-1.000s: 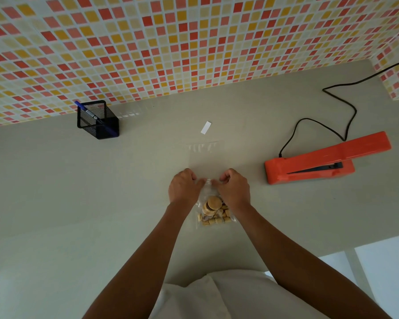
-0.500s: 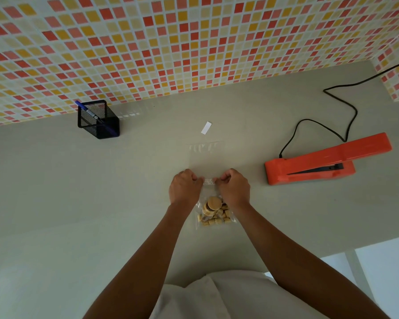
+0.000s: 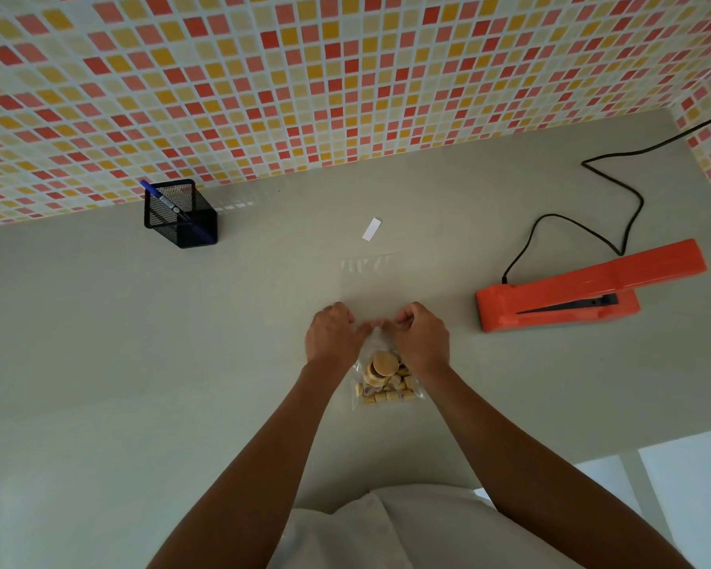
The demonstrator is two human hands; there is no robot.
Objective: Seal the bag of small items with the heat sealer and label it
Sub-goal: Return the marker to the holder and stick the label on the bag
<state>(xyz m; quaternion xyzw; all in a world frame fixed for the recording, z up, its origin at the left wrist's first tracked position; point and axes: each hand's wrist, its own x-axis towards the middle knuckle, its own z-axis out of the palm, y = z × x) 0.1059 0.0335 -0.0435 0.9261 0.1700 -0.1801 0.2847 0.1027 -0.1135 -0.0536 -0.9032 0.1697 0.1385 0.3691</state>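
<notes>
Head view. On the grey table (image 3: 99, 342), a clear bag (image 3: 386, 381) of small tan pieces, lying flat. Gripping the bag's upper part from either side: left hand (image 3: 331, 336) and right hand (image 3: 421, 338), fingers curled onto the plastic, knuckles close together. Beyond the bag, a small white label (image 3: 371, 229), flat and apart. Well right of the bag, an orange heat sealer (image 3: 583, 289), arm lifted, black cord (image 3: 592, 236) trailing behind. Well left of the bag, a black mesh holder (image 3: 180, 217) with a blue pen (image 3: 161, 197).
</notes>
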